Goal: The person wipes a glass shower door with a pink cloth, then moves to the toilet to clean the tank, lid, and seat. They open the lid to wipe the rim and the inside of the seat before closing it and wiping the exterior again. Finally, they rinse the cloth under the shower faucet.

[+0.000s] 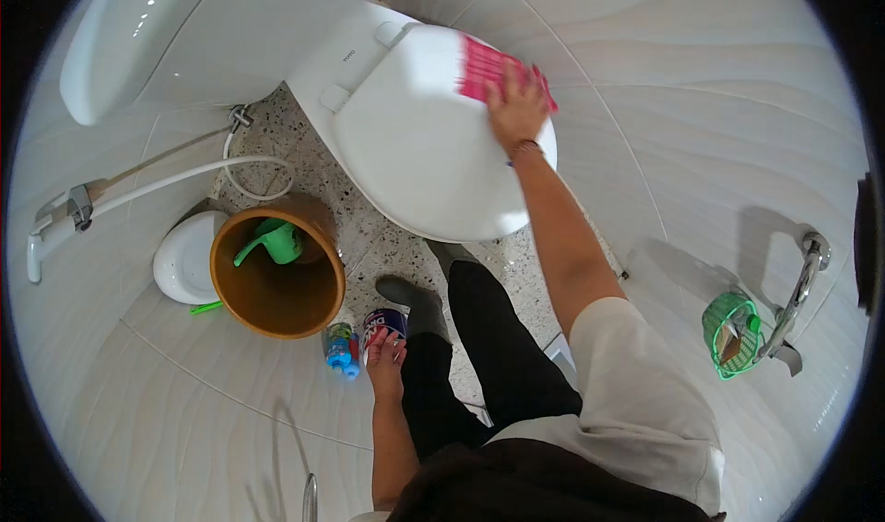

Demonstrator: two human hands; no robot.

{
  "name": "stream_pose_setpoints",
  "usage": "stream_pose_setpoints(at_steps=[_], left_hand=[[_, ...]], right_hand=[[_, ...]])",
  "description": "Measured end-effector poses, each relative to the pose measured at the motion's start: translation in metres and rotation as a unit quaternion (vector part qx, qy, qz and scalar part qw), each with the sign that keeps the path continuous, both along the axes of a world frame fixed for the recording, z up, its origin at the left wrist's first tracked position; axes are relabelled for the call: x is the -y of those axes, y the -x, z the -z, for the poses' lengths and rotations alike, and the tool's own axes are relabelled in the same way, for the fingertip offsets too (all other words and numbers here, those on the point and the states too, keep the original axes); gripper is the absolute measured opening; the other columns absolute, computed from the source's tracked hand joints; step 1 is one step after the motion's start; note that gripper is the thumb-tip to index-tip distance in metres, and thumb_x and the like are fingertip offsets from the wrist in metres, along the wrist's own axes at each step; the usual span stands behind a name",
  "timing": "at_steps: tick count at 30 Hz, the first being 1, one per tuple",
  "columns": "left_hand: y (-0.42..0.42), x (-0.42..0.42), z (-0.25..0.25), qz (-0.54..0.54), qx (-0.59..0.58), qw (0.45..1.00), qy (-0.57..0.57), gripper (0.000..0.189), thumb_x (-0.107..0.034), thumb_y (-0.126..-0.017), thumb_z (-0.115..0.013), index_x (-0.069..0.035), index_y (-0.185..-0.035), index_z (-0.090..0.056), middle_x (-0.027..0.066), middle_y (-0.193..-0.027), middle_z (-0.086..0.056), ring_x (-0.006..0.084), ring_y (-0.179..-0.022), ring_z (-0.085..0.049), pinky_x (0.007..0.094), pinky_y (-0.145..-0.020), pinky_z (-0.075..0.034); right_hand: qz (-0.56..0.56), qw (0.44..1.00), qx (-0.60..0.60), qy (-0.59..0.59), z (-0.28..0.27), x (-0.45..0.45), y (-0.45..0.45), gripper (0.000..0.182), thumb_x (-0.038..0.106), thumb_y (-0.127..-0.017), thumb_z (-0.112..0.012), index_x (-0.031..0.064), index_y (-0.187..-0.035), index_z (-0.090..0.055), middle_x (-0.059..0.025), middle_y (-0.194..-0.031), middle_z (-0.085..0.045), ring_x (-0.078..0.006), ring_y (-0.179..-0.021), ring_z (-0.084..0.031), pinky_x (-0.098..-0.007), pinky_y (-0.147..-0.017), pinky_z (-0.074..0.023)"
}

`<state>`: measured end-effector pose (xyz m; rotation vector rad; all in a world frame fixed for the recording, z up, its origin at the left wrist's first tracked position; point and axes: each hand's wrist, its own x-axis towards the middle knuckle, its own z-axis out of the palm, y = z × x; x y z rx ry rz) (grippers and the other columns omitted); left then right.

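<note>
A closed white toilet lid (422, 155) fills the upper middle of the view. My right hand (515, 107) is spread over a pink cloth (477, 69) and holds it against the lid near the wall side. Both the hand and the cloth look a little blurred. Lower down, my left hand (386, 356) hangs with its fingers slightly apart and nothing visible in it. It overlaps a dark blue tub bearing writing (386, 320); whether they touch, I cannot tell. Just left of that tub are small bottles with blue tops (340, 352).
A brown bucket (276, 307) holds a green dipper (282, 244); behind it leans a white basin (181, 262). A white spray hose (173, 179) loops on the left. At right, a green basket (729, 339) hangs by a metal grab bar (798, 294). My boots stand on speckled floor (352, 224).
</note>
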<state>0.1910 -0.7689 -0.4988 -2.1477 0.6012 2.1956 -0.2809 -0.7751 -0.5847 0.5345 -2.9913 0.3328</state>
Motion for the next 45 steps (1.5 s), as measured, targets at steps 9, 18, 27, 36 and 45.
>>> stream_pose_setpoints(at_steps=[9,18,27,36,45], left_hand=[[0.015,-0.012,-0.004,-0.012,-0.047,0.998,-0.033,0.031,-0.018,-0.091,-0.053,-0.008,-0.120,-0.048,0.0063,-0.112,-0.057,0.0127,-0.093,-0.058,0.0256,-0.081,-0.045],[0.008,0.004,-0.019,0.003,-0.034,0.999,0.002,0.032,-0.020,-0.090,-0.055,-0.007,-0.119,-0.049,0.0067,-0.113,-0.057,0.0144,-0.094,-0.058,0.0282,-0.082,-0.045],[-0.008,0.011,-0.033,-0.030,-0.008,1.000,0.001,0.033,-0.019,-0.088,-0.057,-0.007,-0.118,-0.049,0.0055,-0.111,-0.059,0.0148,-0.092,-0.058,0.0289,-0.082,-0.045],[-0.010,-0.003,-0.023,-0.078,-0.001,0.997,-0.021,0.032,-0.018,-0.089,-0.055,-0.006,-0.118,-0.048,0.0069,-0.110,-0.059,0.0136,-0.090,-0.059,0.0265,-0.079,-0.046],[0.023,-0.003,-0.030,-0.133,-0.013,0.991,-0.013,0.030,-0.017,-0.090,-0.055,-0.006,-0.117,-0.048,0.0071,-0.111,-0.058,0.0143,-0.090,-0.059,0.0261,-0.079,-0.046]], right_hand=[[0.404,0.810,0.240,0.351,0.041,-0.146,-0.136,0.053,0.042,-0.093,-0.040,-0.0038,-0.118,-0.046,-0.0201,-0.114,-0.055,-0.0333,-0.102,-0.054,-0.0396,-0.084,-0.0448],[0.440,0.515,0.403,0.615,0.059,0.031,-0.270,0.049,0.038,-0.091,-0.047,0.0001,-0.122,-0.040,-0.0137,-0.116,-0.053,-0.0260,-0.098,-0.054,-0.0386,-0.085,-0.0458],[0.558,0.748,0.194,0.303,0.040,-0.077,-0.174,0.046,0.043,-0.088,-0.048,0.0068,-0.117,-0.049,-0.0132,-0.107,-0.060,-0.0274,-0.088,-0.060,-0.0410,-0.075,-0.0497],[0.198,0.901,0.373,0.099,0.009,-0.056,0.079,0.056,0.044,-0.092,-0.032,-0.0010,-0.120,-0.052,-0.0197,-0.116,-0.057,-0.0331,-0.108,-0.053,-0.0350,-0.092,-0.0377],[-0.086,0.927,0.276,-0.239,-0.005,0.231,0.024,0.059,0.046,-0.084,-0.039,0.0150,-0.134,-0.041,-0.0141,-0.137,-0.041,-0.0379,-0.125,-0.037,-0.0663,-0.099,-0.0155]])
